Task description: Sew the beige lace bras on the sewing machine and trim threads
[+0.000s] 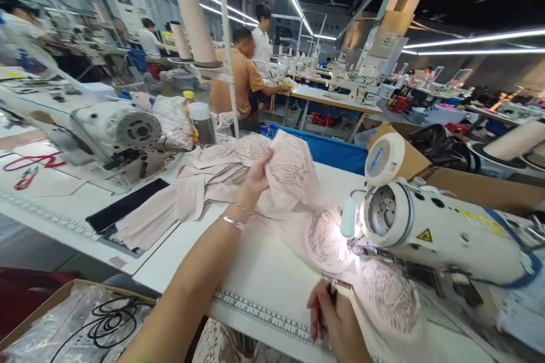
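Fabric (293, 227), pale pink and lacy, is what the fuss is about — a run of it spreads over the white bench (272, 272), up to the sewing machine (451, 232) on the worker's right. One lace cup (293, 167) is up off the surface, its edge pinched between thumb and fingers of the left hand (258, 173). A second cup (327, 241) sits in the bright light at the machine's needle end, and a third cup (392, 298) lies nearer the worker. The right hand (340, 323) is low by the front edge, fingers curled in; something dark and slim shows there, but I can't tell if it's being gripped.

My two cents: looks like sorting out pieces beside the needle, so I'd grab the plain edges and leave the lace alone, since it probably stretches. I'd also leave slack — a tug on the raised end could drag the bit under the light.

Further out, to the left, there's a pile of pink pieces (196, 190) by a dark flat plate (123, 204), then another machine (114, 125). Beyond that, a person in an orange shirt (230, 85) is busy.
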Motion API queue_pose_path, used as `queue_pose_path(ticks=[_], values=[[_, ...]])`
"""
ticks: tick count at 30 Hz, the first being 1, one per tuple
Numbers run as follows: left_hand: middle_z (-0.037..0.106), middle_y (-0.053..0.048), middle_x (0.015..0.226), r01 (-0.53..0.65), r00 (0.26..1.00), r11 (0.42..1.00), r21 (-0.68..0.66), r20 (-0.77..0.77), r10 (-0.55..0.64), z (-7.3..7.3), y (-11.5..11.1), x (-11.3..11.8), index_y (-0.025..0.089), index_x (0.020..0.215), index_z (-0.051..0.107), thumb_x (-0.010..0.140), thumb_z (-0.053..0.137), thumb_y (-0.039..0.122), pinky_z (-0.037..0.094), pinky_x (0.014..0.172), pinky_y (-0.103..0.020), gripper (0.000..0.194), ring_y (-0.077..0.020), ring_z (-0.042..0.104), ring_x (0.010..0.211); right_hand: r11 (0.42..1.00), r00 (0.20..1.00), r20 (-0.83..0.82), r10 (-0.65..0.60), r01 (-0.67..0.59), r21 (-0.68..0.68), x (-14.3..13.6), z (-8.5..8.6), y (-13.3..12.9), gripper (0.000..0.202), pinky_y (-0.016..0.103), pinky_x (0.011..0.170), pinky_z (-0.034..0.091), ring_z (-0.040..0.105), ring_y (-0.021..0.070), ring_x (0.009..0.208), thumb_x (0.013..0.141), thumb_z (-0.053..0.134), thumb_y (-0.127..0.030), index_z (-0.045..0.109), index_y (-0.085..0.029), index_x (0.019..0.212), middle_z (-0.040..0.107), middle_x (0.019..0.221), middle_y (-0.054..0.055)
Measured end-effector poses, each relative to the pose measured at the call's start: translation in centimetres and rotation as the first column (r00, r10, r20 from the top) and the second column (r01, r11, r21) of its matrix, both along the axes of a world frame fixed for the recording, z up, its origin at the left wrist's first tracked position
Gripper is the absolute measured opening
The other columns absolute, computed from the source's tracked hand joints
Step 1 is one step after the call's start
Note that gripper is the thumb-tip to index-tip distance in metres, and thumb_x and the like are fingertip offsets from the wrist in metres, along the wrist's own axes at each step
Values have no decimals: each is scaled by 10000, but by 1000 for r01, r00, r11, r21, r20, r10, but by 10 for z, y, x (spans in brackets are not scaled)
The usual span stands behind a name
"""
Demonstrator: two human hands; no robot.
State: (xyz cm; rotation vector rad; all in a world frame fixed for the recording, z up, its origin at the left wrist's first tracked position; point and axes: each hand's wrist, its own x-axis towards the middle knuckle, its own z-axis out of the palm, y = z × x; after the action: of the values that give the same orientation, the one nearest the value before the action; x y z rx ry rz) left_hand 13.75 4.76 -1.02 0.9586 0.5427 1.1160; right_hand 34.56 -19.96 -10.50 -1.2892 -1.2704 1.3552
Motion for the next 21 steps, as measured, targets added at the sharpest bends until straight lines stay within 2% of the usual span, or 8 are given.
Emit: queue_pose_path(ticks=[1,2,5,8,12,15,18,21], values=[[741,-133,1188,5,999,1000,3,43,-5,-1,-2,-6,148,1287,630,1003,460,568,502,1084,-478,535,-312,682,1182,995,989,-141,41,-54,-88,-9,6,10,570,216,356,221,312,93,322,892,509,-760,520,-228,689,353,402,-86],[742,-134,1192,-2,995,1000,3,97,1,-3,-2,-11,149,1301,625,1004,439,580,493,1095,-487,555,-317,668,1208,989,956,-294,8,-51,-140,-17,12,22,577,207,354,175,192,72,331,852,569,-771,465,-236,662,254,399,-121],[734,-140,1218,-65,961,998,-20,269,68,-6,-2,-18,149,1321,618,1021,391,566,472,1118,-491,561,-318,621,1280,968,781,-625,1,-158,-195,-32,30,63,601,202,364,138,105,67,418,807,627,-771,454,-223,631,242,477,-115],[727,-139,1237,-112,935,992,-60,332,125,-5,-2,-17,147,1318,621,1049,329,514,460,1132,-488,540,-311,585,1324,973,617,-784,-75,-129,-194,-39,42,95,405,181,383,189,123,80,468,864,700,-517,527,-196,689,275,558,-97],[710,-152,1264,-122,932,989,-77,333,141,-2,-4,-15,142,1298,631,1058,287,510,448,1141,-500,558,-321,569,1340,981,480,-861,-168,-3,-194,-43,49,119,282,161,396,238,143,92,476,966,583,-322,533,-194,720,239,595,-90],[700,-157,1280,-117,941,991,-57,314,129,-2,-5,-15,147,1291,633,1048,318,522,441,1142,-518,546,-334,572,1335,981,446,-875,-188,49,-185,-43,53,131,320,155,391,234,148,95,468,1020,494,-304,515,-199,719,233,589,-89],[702,-153,1281,-140,940,988,-61,304,152,1,-7,-14,145,1291,633,1059,284,472,431,1149,-524,532,-327,553,1356,973,486,-843,-229,131,-189,-44,56,137,366,160,384,208,130,92,458,1025,514,-332,470,-207,684,198,574,-96],[694,-137,1304,-214,925,977,-8,321,205,20,-16,-18,146,1315,624,1068,239,404,394,1181,-526,525,-303,512,1395,969,555,-795,-244,175,-175,-46,52,125,391,179,381,185,112,89,456,984,594,-385,455,-210,663,201,552,-100]])
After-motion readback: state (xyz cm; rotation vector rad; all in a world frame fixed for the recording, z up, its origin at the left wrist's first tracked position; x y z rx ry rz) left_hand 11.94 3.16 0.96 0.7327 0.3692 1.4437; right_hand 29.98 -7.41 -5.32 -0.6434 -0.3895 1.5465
